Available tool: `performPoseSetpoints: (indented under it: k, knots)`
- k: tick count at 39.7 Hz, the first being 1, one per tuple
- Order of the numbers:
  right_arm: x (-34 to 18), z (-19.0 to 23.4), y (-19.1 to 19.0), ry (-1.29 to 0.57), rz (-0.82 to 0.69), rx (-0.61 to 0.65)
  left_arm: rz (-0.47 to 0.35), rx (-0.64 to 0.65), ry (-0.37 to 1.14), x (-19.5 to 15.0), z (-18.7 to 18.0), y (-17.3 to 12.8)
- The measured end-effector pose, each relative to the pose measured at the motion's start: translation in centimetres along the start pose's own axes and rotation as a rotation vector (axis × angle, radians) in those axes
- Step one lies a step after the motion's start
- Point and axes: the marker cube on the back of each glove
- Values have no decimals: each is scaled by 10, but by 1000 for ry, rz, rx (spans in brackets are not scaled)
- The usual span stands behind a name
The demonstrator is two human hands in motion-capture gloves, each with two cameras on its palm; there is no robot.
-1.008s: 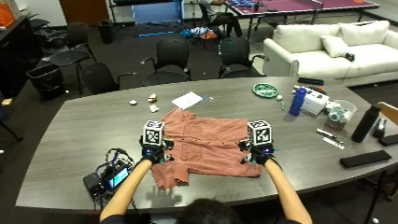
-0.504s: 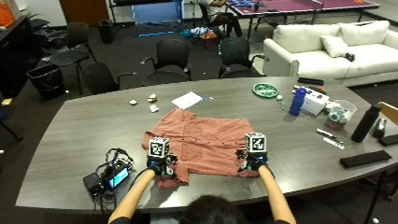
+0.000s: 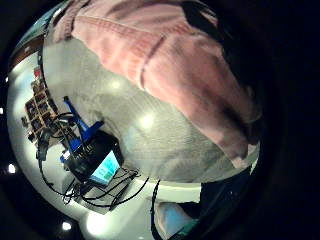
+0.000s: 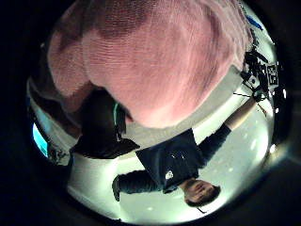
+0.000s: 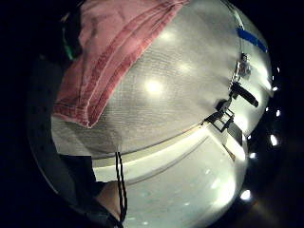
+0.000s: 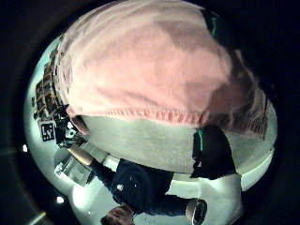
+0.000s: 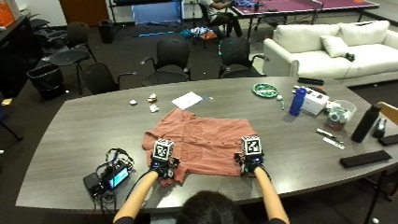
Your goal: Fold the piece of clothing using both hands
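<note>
Grey oval table (image 7: 93,121) in an office room, seen from above and behind my head; items as I find them.

Shirt (image 7: 202,142): salmon-pink, button-front, spread flat near the table's middle, its hem at the near edge in front of me, collar end pointing away. One sleeve shows at my left, partly bunched.

Left hand (image 7: 163,165): at the shirt's near left corner, by the bunched sleeve. Its palm views are filled with pink cloth (image 4: 155,61), and dark fingers (image 4: 101,122) curl against the fabric, so I read it as pinching the cloth.

Right hand (image 7: 250,163): at the shirt's near right corner. Its thumb-side view shows the hem seam (image 6: 140,115) close by, with a dark finger (image 6: 213,152) beside the cloth; I take it as gripping the hem.

Black device with a lit screen (image 7: 112,175) and tangled cables: on the table just left of my left hand.

White paper (image 7: 187,100): beyond the collar.

Blue bottle (image 7: 298,101), green dish (image 7: 266,89), black bottle (image 7: 364,122): well apart, toward the right end.

Black chairs (image 7: 170,58) and a white sofa (image 7: 323,49): behind the table.
</note>
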Motion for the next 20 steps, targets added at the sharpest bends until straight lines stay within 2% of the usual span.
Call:
performPoseSetpoints:
  k: [8, 14, 20]
  knots:
    - [-5, 1, 1, 32, -24, 75, 11, 70, 0, 0, -4, -2]
    - [-6, 1, -2, 30, -47, 208, -38, 216, -31, -3, -8, -9]
    - [-5, -1, -8, 54, -50, 263, -18, 281, -84, 1, -10, -8]
